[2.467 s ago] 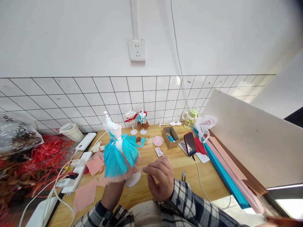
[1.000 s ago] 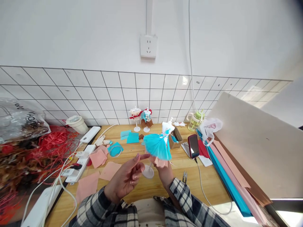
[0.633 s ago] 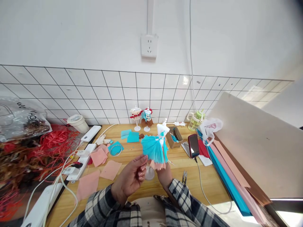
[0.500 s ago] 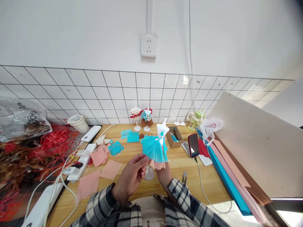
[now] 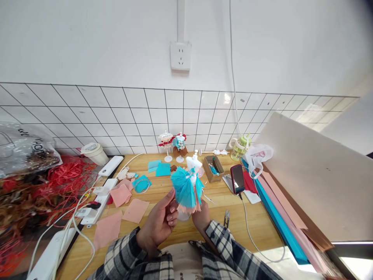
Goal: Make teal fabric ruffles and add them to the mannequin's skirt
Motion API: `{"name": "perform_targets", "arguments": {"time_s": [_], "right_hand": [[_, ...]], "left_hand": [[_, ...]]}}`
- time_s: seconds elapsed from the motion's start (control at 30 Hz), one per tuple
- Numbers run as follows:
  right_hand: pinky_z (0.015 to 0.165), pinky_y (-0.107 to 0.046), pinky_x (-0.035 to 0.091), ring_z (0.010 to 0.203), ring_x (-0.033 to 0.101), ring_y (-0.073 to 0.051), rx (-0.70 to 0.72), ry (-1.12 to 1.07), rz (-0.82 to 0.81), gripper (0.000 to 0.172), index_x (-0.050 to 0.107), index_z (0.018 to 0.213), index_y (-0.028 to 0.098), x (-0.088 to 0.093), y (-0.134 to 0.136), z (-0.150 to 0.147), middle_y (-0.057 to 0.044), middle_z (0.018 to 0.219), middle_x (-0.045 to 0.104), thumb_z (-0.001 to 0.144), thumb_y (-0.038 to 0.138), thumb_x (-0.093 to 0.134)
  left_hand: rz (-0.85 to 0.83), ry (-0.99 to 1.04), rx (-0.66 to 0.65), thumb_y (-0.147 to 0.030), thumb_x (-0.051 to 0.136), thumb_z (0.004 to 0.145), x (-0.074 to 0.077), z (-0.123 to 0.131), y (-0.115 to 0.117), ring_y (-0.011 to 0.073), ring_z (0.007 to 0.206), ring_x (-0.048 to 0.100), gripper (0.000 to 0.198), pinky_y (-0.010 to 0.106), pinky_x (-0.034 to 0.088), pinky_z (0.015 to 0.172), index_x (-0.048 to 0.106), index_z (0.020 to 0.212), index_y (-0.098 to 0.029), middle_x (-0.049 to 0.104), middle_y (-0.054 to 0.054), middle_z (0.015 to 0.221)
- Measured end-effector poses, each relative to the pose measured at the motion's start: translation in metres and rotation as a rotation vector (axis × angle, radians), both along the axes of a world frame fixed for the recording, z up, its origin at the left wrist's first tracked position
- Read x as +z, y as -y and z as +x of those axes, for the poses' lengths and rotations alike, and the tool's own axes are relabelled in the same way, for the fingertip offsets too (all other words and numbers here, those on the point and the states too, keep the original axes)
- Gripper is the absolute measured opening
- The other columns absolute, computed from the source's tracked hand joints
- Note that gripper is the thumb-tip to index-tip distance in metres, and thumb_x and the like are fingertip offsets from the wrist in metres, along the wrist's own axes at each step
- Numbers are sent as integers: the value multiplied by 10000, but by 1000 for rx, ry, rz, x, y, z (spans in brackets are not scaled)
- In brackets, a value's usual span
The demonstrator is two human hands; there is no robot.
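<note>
A small white dress-form mannequin (image 5: 192, 163) stands tilted in front of me, dressed in a pleated blue paper skirt (image 5: 185, 191) over a pink paper layer (image 5: 189, 210). Its round white base (image 5: 183, 216) shows below. My left hand (image 5: 161, 219) is curled at the skirt's left edge, with thumb and fingers closed on the blue paper. From the right, my right hand (image 5: 201, 216) grips the mannequin beneath the skirt; its fingertips are hidden by the paper. A thin white strip (image 5: 208, 197) trails beside the skirt.
Pink paper squares (image 5: 136, 210) and blue squares (image 5: 162, 169) lie left and behind. Thread snips (image 5: 226, 218), a phone (image 5: 237, 179) on a cable and a cardboard box (image 5: 213, 169) are to the right. Two dressed mini forms (image 5: 180, 146) stand by the wall. Power strips (image 5: 99, 204) line the left.
The mannequin has turned and tilted, its skirt swinging slightly left and down. My left hand has shifted a little left, its thumb now further down the skirt's side. The view has moved slightly.
</note>
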State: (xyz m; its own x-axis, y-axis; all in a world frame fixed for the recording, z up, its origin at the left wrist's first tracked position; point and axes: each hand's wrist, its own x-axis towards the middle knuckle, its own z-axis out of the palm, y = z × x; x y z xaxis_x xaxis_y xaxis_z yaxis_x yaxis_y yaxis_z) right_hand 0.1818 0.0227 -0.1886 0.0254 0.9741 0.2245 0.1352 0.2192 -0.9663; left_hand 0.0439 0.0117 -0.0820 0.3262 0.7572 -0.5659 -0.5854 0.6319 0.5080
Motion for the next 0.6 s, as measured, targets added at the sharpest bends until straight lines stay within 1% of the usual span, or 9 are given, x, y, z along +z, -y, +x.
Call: {"name": "perform_targets", "arguments": {"time_s": [0.07,0.23,0.3,0.33,0.43,0.47,0.53,0.6], "right_hand": [[703,-339,534,728,640,-225,-3,5,0,270,713,781,211,-1,0,1,-76,783,715,827,366,496],[669,-332,527,699,633,-225,-30,36,-10,247,704,713,194,-2,0,2,-71,685,693,790,317,504],[644,-328,525,683,631,-225,-38,43,-15,257,700,692,195,0,1,2,-66,665,686,787,322,498],[635,-325,525,677,630,-224,-40,45,-18,264,697,682,198,1,1,2,-64,660,685,791,328,494],[621,-316,524,658,623,-221,-44,48,-22,271,678,637,212,3,2,2,-53,625,671,794,345,501],[617,-314,522,652,621,-219,-46,49,-23,276,667,618,215,2,2,2,-50,608,663,795,347,502],[613,-311,519,651,618,-219,-55,53,-21,286,651,593,218,1,2,2,-49,589,650,797,346,496],[609,-311,514,654,619,-219,-63,59,-17,286,648,593,213,-2,2,2,-57,606,655,794,341,490]], "left_hand": [[-40,1,-19,-395,726,743,1,1,0,-10,317,275,395,109,190,312,422,634,-167,358,-111,482],[-120,66,26,-246,694,796,0,6,3,-24,326,305,326,77,224,321,421,641,-157,368,-110,500],[-79,71,60,-237,730,757,-5,9,5,-20,338,321,329,80,235,331,429,652,-161,384,-111,502],[-27,52,84,-247,762,720,-8,11,6,-15,342,325,341,88,237,334,438,656,-163,391,-112,495],[172,-83,200,-280,842,596,-21,17,11,2,347,332,374,117,239,344,496,688,-170,403,-120,450],[213,-121,231,-291,852,577,-25,19,12,6,349,338,381,123,239,349,513,702,-171,413,-120,445],[212,-119,249,-349,838,592,-30,21,14,8,354,348,385,131,238,353,515,701,-171,440,-110,459],[138,-34,242,-417,792,648,-30,21,14,6,347,338,385,132,223,345,498,694,-172,443,-106,476]]}}
